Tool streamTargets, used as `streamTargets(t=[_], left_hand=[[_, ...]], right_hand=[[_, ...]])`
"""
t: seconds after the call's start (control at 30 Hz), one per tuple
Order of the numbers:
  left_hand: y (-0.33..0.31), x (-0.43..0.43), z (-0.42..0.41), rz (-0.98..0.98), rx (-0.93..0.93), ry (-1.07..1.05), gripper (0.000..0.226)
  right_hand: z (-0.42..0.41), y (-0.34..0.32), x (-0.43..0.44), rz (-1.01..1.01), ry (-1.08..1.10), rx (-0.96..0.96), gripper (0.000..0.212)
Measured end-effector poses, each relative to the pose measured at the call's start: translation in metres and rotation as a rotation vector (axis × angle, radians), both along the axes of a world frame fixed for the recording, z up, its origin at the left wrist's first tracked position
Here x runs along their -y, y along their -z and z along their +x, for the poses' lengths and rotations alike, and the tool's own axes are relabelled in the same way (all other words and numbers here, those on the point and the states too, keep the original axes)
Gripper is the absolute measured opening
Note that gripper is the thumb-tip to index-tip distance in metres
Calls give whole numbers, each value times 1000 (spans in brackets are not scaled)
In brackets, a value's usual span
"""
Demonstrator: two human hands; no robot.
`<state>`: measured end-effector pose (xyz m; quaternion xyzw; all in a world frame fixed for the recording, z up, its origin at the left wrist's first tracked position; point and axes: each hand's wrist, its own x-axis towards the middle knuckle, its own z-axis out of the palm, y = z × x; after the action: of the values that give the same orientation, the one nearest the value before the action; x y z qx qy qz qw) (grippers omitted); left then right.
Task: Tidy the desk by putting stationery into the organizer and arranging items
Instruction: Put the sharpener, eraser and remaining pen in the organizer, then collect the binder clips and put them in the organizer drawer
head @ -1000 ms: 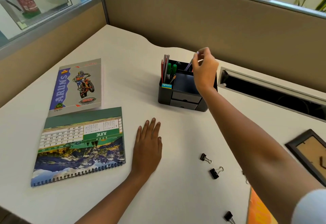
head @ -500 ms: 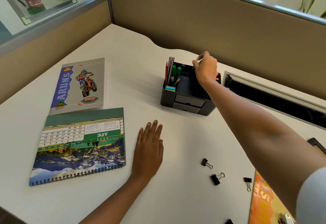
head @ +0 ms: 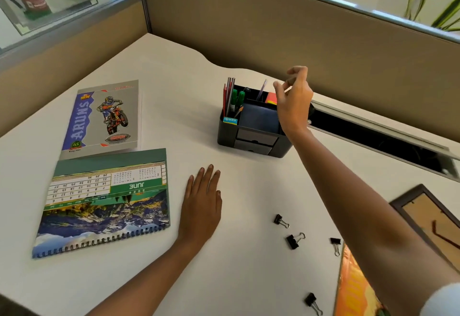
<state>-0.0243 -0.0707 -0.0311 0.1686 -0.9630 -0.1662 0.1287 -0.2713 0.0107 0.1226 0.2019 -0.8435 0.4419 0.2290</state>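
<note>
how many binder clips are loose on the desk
4 binder clips: one mid-desk, one just nearer than it, one beside the right forearm at, one at the near edge. The forearm may hide others.

Bright, even daylight, soft shadows, wide-angle bending at edges, slight blur.

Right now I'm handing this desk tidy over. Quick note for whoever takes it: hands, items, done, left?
Left hand: flat on the desk, holding nothing.
Right hand: above the organizer, fingers loosely curled, nothing visible in it.
Done: pencils, green markers, purple pen and sticky notes sit in the organizer.
Left: four binder clips lie loose on the desk by the right forearm. The notebook and calendar at the left and the picture frame at the right need arranging.
</note>
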Motion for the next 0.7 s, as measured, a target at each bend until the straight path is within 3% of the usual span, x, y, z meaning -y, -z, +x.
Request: streamTargets(t=[0.17,0.33,0.5,0.7], left_hand=[[-2,3,-4,15,-17,-3,49],[0,3,-4,8,-32,2,46],[3,3,-3,20,-40,11,44],[2,0,3,23,-54,11,43]], right_hand=[[66,8,-35,-155,14,47,24],[149,37,-86,-171,108,79,20],[230,74,-140,2,151,201,10],[307,122,-189,354,261,207,35]])
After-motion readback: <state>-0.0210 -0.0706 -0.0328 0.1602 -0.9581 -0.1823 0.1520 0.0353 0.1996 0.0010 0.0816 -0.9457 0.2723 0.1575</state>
